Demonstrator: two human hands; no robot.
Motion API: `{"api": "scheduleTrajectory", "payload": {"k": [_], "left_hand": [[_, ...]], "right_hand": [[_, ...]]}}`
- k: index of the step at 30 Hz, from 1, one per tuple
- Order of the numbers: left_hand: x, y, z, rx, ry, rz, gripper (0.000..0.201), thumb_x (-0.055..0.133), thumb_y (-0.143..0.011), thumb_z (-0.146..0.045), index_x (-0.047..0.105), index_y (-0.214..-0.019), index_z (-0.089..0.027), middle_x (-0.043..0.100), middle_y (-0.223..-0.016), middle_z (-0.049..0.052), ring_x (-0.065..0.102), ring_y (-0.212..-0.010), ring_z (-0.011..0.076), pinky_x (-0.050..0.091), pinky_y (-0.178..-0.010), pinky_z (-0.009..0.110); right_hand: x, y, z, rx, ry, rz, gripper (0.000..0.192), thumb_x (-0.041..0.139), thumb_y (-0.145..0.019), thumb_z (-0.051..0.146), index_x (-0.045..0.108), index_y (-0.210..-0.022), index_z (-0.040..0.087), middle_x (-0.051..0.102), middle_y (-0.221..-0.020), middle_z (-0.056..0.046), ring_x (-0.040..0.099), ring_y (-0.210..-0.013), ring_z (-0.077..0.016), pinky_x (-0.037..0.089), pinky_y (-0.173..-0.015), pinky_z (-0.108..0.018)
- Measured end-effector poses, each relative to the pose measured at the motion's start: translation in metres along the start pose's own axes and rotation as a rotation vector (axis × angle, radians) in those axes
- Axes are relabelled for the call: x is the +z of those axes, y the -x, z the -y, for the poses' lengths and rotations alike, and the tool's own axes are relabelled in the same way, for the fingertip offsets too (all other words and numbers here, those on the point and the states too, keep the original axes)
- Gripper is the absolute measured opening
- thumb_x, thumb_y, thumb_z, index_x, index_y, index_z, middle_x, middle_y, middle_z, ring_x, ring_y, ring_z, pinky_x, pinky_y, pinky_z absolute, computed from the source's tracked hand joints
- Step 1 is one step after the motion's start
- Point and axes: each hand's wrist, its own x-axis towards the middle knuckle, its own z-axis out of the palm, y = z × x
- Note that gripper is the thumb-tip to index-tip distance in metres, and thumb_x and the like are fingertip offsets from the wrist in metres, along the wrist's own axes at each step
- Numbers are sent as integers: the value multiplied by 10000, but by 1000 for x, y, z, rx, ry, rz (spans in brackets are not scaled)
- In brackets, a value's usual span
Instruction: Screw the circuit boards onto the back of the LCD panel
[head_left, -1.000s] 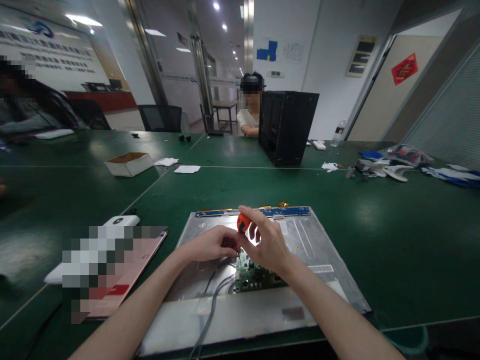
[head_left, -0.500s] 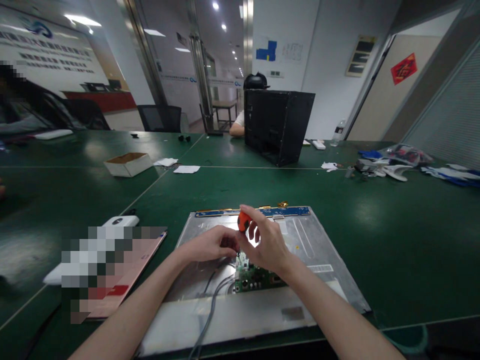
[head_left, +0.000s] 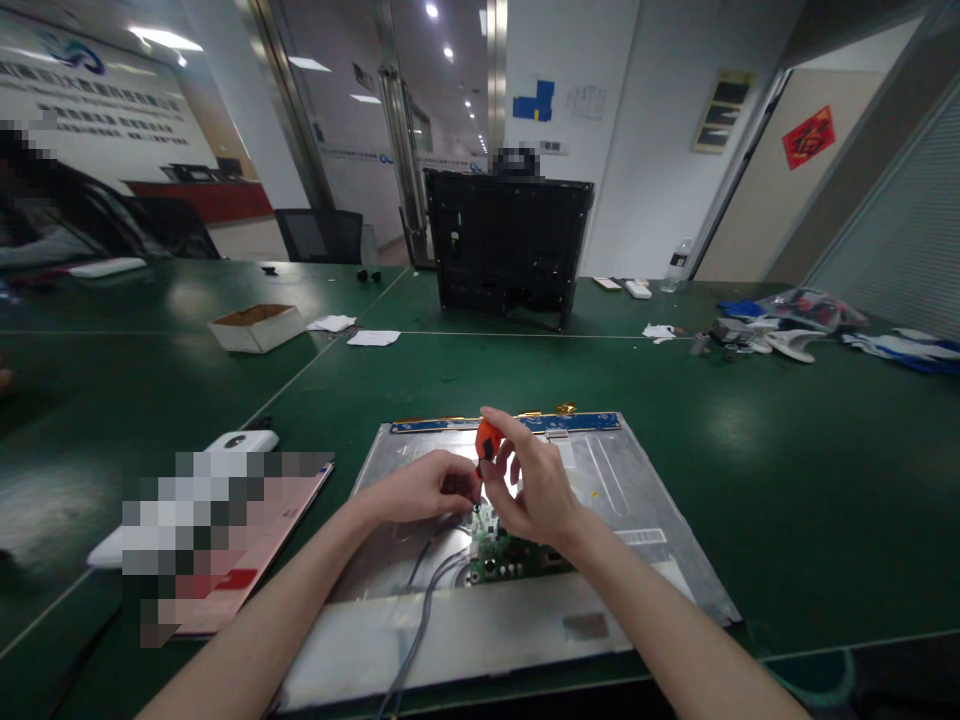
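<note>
My right hand (head_left: pixel 544 490) is closed on a screwdriver (head_left: pixel 489 438) with an orange and black handle. It stands upright, its tip down at the upper left corner of a green circuit board (head_left: pixel 517 562). My left hand (head_left: pixel 424 487) is pinched around the lower shaft, though its fingertips partly cover the contact. Under both hands lies the metal back of a flat display panel (head_left: pixel 652 500), which carries the board. Grey cables (head_left: pixel 429 610) run from the board's left side towards me. A blue circuit strip (head_left: pixel 592 424) lines the panel's far edge.
Left of the panel are a pink flat item (head_left: pixel 277 525) and a white device (head_left: pixel 255 441), partly pixelated. Farther off stand an open box (head_left: pixel 259 333) and a black monitor casing (head_left: pixel 510 240) before another person. Bags and parts (head_left: pixel 802 310) lie at the right, near a bottle (head_left: pixel 676 265).
The screwdriver handle has turned in my right fingers, showing a different black patch. Across the table, the black casing has swung round to show its broad side. My left hand has hardly moved.
</note>
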Motion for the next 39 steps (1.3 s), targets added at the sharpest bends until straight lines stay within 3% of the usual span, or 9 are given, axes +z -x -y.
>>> {"api": "scheduleTrajectory", "payload": {"k": [14, 26, 39], "left_hand": [[-3, -1, -6, 33, -62, 11, 106, 625, -742, -271, 614, -734, -165, 603, -702, 0, 549, -675, 169, 418, -631, 257], [0, -2, 3, 2, -4, 20, 112, 612, -723, -259, 626, -756, -153, 616, -723, 3, 545, -669, 158, 421, -633, 256], [-4, -1, -6, 44, -51, 26, 87, 609, -716, -244, 604, -696, -160, 597, -703, 3, 545, -683, 172, 415, -640, 259]], "right_hand": [[2, -2, -1, -12, 53, -67, 469, 521, -921, 254, 364, -1363, 261, 604, -901, -13, 526, -564, -91, 427, -451, -204], [0, 0, 0, -15, -18, -45, 567, 494, -869, 161, 342, -1411, 223, 632, -889, -17, 564, -574, -96, 444, -453, -207], [0, -5, 0, -49, 27, -88, 416, 553, -921, 228, 428, -1317, 244, 588, -854, -4, 481, -567, -91, 419, -454, -199]]}}
